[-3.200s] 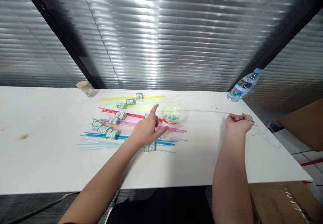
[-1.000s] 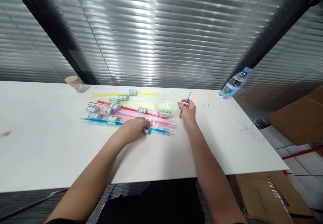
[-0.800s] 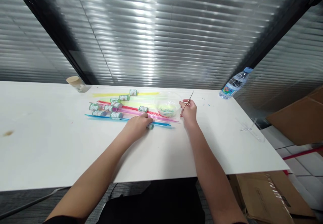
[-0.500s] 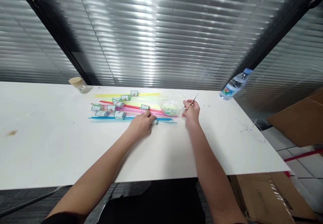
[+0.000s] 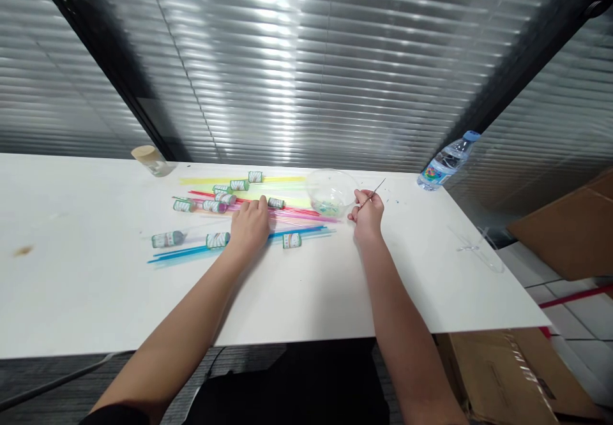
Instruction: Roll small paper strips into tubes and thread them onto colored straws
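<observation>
My left hand (image 5: 250, 224) lies over a spread of thin coloured sticks, its fingers stretched forward onto the pink sticks (image 5: 299, 215). Under and beside it run the blue sticks (image 5: 184, 253), now slanted. My right hand (image 5: 368, 216) holds small metal scissors (image 5: 376, 190), blades pointing up and away. Just left of that hand is a clear bowl (image 5: 313, 186) with small green-blue bits at its bottom. Several green-and-white patterned rolls lie among the sticks, including one (image 5: 292, 240) right of my left hand and another (image 5: 218, 240) left of it.
A cork-topped glass jar (image 5: 152, 161) stands at the back left of the white table (image 5: 96, 284). At the back right is a water bottle (image 5: 440, 164). A clear plastic loop (image 5: 479, 253) lies by the right edge. Cardboard boxes (image 5: 507, 374) sit beyond it.
My left hand has moved left and away from me. The blue sticks' left ends have swung toward me, and several rolls have shifted. The bowl and my right hand have moved slightly right.
</observation>
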{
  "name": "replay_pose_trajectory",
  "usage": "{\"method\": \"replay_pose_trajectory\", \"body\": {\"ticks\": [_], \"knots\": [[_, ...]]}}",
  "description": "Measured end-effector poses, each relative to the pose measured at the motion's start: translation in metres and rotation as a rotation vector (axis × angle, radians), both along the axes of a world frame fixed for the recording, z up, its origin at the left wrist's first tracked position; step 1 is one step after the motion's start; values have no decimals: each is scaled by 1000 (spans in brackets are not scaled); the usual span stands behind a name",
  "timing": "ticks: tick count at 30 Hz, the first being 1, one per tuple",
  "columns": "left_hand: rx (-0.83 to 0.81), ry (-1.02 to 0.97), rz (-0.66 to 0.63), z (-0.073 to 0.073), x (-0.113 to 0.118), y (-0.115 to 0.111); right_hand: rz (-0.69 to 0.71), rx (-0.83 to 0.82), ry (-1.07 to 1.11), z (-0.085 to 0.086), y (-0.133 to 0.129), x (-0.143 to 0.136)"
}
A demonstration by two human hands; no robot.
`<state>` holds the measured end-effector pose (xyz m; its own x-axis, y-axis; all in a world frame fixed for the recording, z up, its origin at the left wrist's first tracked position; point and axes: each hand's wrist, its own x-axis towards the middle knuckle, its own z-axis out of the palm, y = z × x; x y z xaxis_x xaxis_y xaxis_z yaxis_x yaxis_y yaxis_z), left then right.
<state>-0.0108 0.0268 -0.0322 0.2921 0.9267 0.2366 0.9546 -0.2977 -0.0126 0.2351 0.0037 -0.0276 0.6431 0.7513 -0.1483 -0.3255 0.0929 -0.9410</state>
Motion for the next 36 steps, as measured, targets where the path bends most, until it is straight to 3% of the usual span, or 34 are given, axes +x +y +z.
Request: {"method": "replay_pose_trajectory", "body": {"ticks": [11,16,20,26,36], "knots": [[-42,-39,-303,-9,10,2,-45,34,47,-7,3,7],[-44,-99,-497,11,3,-4,-6,29,33,-7,3,4],[-227,-31,-711,30,0,-14,53,35,16,-6,4,-5],[-260,69,-725,30,5,-23,169,82,-73,-10,3,-21],[-218,183,-731,27,9,-26,134,38,-35,-13,4,-16]]}}
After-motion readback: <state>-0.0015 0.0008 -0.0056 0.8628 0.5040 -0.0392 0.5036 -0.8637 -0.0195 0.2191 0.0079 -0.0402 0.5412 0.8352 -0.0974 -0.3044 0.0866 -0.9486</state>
